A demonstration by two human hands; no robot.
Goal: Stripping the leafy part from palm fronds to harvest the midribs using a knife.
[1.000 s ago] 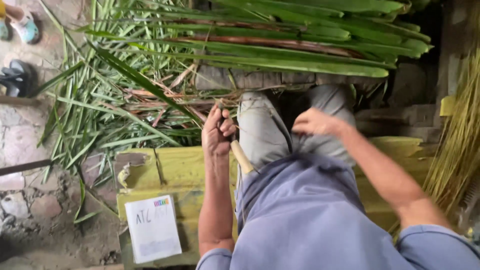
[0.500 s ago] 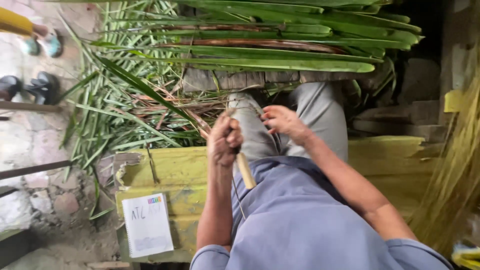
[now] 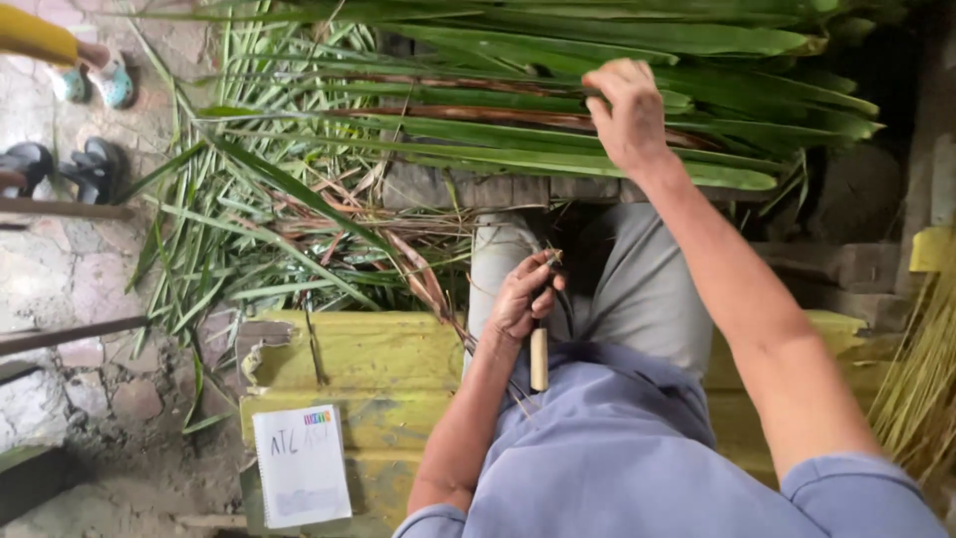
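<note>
My left hand (image 3: 523,297) rests over my left thigh, gripping a knife with a pale wooden handle (image 3: 539,357) that points back toward my body; the blade is hidden in the fingers. My right hand (image 3: 625,112) reaches forward onto the stack of long green palm fronds (image 3: 558,130) lying across in front of my knees, fingers curled on one leaf. I sit on a yellow-green bench (image 3: 368,364), wearing grey trousers and a blue shirt.
Cut green leaf strips (image 3: 249,219) are strewn over the ground at left. A white spiral notebook (image 3: 302,465) lies on the bench's near left corner. A bundle of dry yellow sticks (image 3: 921,379) stands at right. Another person's feet in sandals (image 3: 95,80) are at top left.
My right hand left my lap and stretched forward to the frond stack. My left hand with the knife shifted slightly right and lower over the thigh.
</note>
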